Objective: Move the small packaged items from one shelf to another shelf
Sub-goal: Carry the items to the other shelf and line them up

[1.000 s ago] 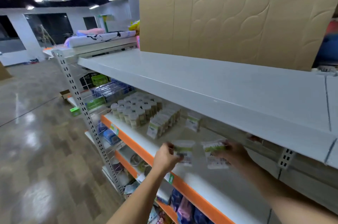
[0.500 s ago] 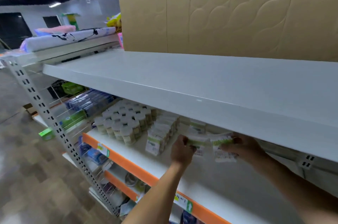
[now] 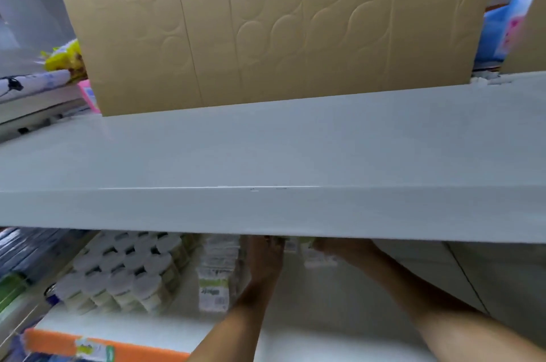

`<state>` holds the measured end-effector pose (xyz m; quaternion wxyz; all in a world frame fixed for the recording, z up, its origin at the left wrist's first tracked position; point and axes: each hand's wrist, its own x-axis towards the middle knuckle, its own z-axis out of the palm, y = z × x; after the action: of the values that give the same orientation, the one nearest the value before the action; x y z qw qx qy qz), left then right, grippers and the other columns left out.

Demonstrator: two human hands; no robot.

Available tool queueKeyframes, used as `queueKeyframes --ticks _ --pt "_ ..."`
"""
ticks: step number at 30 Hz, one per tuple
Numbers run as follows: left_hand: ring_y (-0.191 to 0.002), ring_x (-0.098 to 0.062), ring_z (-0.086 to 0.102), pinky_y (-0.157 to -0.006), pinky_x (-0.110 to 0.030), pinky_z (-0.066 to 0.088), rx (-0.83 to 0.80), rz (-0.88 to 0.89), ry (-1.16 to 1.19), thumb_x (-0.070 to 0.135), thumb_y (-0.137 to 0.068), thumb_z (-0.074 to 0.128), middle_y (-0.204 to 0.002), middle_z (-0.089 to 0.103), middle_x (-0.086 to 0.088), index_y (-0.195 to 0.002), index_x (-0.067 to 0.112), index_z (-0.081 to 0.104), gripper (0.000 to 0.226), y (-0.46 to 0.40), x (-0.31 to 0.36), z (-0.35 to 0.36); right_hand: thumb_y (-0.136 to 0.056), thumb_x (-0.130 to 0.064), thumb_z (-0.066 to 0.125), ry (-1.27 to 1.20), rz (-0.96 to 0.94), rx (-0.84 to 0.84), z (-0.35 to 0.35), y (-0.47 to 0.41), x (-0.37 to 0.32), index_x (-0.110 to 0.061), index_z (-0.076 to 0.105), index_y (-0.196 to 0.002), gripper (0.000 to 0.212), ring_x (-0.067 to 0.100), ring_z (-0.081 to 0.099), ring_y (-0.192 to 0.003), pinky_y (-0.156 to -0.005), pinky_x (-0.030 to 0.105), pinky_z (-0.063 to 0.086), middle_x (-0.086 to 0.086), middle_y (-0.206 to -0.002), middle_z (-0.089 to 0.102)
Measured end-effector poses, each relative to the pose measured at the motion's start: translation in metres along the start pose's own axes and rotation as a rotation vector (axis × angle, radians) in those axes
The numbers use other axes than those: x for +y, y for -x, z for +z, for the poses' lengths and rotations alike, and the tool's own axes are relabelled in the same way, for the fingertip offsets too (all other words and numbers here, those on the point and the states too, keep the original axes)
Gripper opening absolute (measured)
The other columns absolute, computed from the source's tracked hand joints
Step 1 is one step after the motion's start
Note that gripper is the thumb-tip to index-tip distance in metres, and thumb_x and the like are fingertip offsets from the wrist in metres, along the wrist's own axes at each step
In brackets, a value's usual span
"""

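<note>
Both my hands reach under the wide white upper shelf [image 3: 266, 208], onto the lower white shelf [image 3: 310, 329]. My left hand [image 3: 264, 261] and my right hand [image 3: 342, 249] each hold a small white packet with a green label; the packet in my right hand [image 3: 319, 259] shows below the shelf edge, the left one is mostly hidden. The fingertips are hidden behind the upper shelf's front edge. A row of the same small packets [image 3: 214, 282] stands just left of my left hand.
Several white-capped jars [image 3: 124, 276] stand in a block left of the packets. The lower shelf has an orange front strip [image 3: 50, 342]. A large cardboard sheet [image 3: 266, 21] leans at the back of the upper shelf. Blue packages [image 3: 23, 255] lie at far left.
The view has swung right and closer to the shelving. Both hands with their packets have gone deeper under the upper shelf, toward the row of packets.
</note>
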<state>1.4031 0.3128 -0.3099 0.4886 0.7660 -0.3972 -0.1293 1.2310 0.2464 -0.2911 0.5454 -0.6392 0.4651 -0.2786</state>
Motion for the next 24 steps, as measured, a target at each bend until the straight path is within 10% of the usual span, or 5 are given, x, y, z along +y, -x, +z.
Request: queueKeyframes --ticks 16,21,24 --pt "-0.121 -0.025 0.054 -0.103 -0.032 0.039 -0.059 -0.077 0.073 0.025 -0.100 0.053 -0.127 0.059 -0.008 -0.131 0.009 0.053 0.035 0.003 -0.025 0.004 -0.059 -0.003 0.092 -0.016 0.009 0.221 0.055 -0.021 0.015 -0.003 0.071 -0.095 0.041 0.018 0.070 -0.088 -0.075 0.030 0.058 0.013 -0.096 0.073" --pt "-0.087 -0.009 0.049 -0.070 -0.007 0.033 -0.050 -0.025 -0.044 0.010 -0.088 0.060 -0.093 0.053 0.010 -0.114 0.016 0.058 0.027 0.011 -0.024 -0.009 -0.066 -0.007 0.087 0.093 -0.047 0.189 0.071 -0.023 0.005 -0.004 0.071 -0.097 0.035 0.019 0.070 -0.091 -0.080 0.032 0.056 0.011 -0.095 0.073" --pt "-0.096 -0.015 0.056 -0.075 -0.012 0.031 -0.042 -0.016 -0.072 0.017 -0.092 0.059 -0.102 0.059 0.004 -0.117 0.014 0.060 0.025 0.016 -0.019 -0.014 -0.069 -0.007 0.084 0.165 -0.067 0.190 0.079 -0.024 0.002 -0.012 0.066 -0.080 0.022 0.012 0.061 -0.075 -0.064 0.022 0.047 0.000 -0.076 0.064"
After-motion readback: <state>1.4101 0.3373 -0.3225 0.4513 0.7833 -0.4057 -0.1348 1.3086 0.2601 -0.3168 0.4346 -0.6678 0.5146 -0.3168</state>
